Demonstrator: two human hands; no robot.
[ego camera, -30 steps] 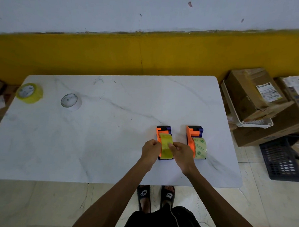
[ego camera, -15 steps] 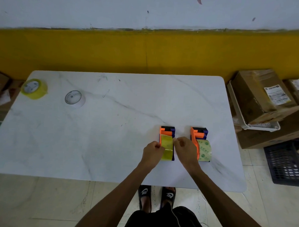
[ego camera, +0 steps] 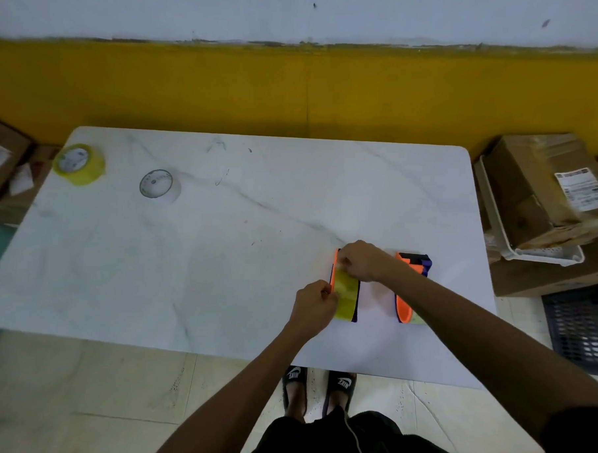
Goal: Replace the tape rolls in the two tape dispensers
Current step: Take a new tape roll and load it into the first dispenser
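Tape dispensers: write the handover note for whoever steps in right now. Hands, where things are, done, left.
Left hand grips the near side of the left dispenser, which holds a yellow roll. Right hand pinches at its far end, seemingly the tape end.
Right dispenser stands beside it, partly behind the right forearm, a pale roll loaded.
Yellow spare roll and clear spare roll lie on the table's far left.
Done: nothing visibly swapped. Left: both replacements.

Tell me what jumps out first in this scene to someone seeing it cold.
Both hands meet at the near right of the white marble table: the left hand grips the side of an orange tape dispenser loaded with a yellow tape roll, while the right hand pinches at its far end. A second orange dispenser lies just to the right. Two spare rolls, one yellow and one clear, sit at the far left corner.
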